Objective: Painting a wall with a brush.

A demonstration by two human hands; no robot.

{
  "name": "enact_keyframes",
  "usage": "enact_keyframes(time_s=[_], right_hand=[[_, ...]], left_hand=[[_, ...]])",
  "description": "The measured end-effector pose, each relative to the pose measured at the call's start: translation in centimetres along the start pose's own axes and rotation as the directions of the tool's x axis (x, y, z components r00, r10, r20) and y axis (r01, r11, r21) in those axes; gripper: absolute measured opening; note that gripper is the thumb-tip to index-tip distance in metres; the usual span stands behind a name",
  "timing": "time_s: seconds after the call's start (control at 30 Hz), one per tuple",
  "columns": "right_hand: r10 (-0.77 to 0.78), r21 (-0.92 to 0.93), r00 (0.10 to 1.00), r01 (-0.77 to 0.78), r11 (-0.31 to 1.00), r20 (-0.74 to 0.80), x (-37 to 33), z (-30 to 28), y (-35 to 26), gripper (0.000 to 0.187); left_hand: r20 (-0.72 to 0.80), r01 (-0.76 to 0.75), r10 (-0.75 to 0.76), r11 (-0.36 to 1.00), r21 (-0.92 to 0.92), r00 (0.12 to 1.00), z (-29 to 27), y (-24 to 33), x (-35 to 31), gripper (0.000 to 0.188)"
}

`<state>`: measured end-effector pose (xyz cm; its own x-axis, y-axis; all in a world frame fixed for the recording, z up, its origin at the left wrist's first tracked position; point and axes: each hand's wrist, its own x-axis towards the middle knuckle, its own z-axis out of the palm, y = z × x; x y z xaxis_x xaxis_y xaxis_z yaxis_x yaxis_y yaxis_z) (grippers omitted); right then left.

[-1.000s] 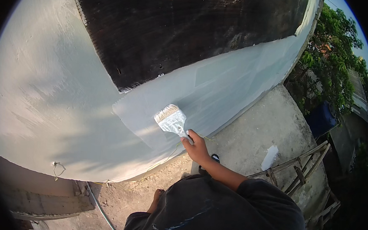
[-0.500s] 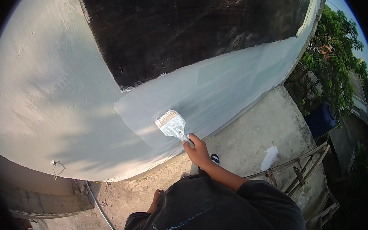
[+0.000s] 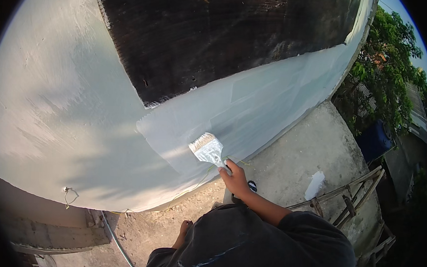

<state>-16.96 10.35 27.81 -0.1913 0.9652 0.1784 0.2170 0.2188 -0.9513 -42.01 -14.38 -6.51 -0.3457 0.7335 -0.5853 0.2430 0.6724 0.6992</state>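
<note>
My right hand [image 3: 235, 178] is closed around the handle of a wide flat paintbrush [image 3: 207, 149], whose metal part and bristles are smeared with white paint. The brush points up and left, in front of the pale wall [image 3: 174, 131] below a large dark panel [image 3: 219, 41]. Whether its bristles touch the wall I cannot tell. My left hand [image 3: 184, 227] hangs low beside my dark shirt; its fingers are mostly hidden, and nothing can be made out in it.
A concrete ledge [image 3: 290, 158] with a white paint patch [image 3: 314, 184] runs along the wall's right part. Beside it are a wooden ladder-like frame [image 3: 348, 203] and a blue drum [image 3: 375, 142]. A looped wire [image 3: 68, 198] sticks out of the wall, and a hose [image 3: 116, 242] lies lower left.
My right hand and the paintbrush have shifted slightly right and down across the wall. The whole view has also moved a little. My left hand stays low by my side.
</note>
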Motion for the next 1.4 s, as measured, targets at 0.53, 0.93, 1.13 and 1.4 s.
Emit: enact_keyframes(time_s=[0.53,0.93,1.13,1.4], right_hand=[[0.003,0.08,0.994,0.006,0.997,-0.111,0.9,-0.4,-0.7,0.018],[0.021,0.081,0.992,-0.011,0.997,-0.127,0.4,0.3,-0.2,0.017],[0.002,0.042,1.0,-0.002,0.999,0.013,0.0,1.6,-0.9,0.017],[0.076,0.195,0.993,-0.057,0.979,-0.087,0.9,0.8,-0.3,0.019]], left_hand=[[-0.068,0.025,-0.022,0.998,0.054,0.997,-0.8,1.8,-0.5,0.036],[-0.029,0.022,-0.019,0.993,0.117,0.999,-0.5,0.9,-0.4,0.039],[-0.031,-0.014,0.016,0.997,0.073,0.999,0.2,-0.9,-0.5,0.038],[-0.029,0.03,-0.033,0.995,-0.096,0.999,0.6,-3.3,-0.9,0.039]])
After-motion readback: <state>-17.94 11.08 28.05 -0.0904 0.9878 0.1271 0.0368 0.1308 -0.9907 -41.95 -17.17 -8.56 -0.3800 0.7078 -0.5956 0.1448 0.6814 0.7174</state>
